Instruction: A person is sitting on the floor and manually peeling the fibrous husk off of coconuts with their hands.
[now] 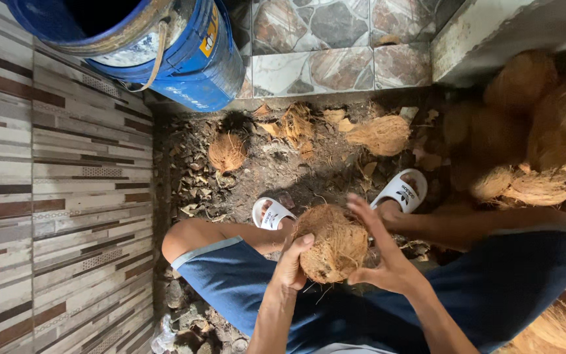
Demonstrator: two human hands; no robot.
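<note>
While you're crouched over the dirt patch, the head view has the husked coconut [332,242] dead centre, held between your knees just above your blue shorts [244,278]. Your left hand [293,262] is wrapped on its 9 o'clock side, thumb pressed onto the fibre. Your right hand [381,252] is cupped on the 3 o'clock side with fingers spread wide, palm against the husk. So both hands are holding the one nut, nothing else in them.

If I had to judge, keep the left grip firm so the nut doesn't spin, and work the loose fibres with your right fingertips rather than the palm. That husk looks stringy and would slip.

Counting stuff: one coconut in hand, one smaller coconut [226,152] on the ground at 11 o'clock, one fibrous husk piece [380,134] at 1 o'clock. The pile of coconuts [532,131] out at 2 to 3 o'clock is at least five, can't tell exactly since they overlap. Two white sandals [406,190], one on each foot. One blue bucket [185,56] up at 11 o'clock on the tiles.
</note>
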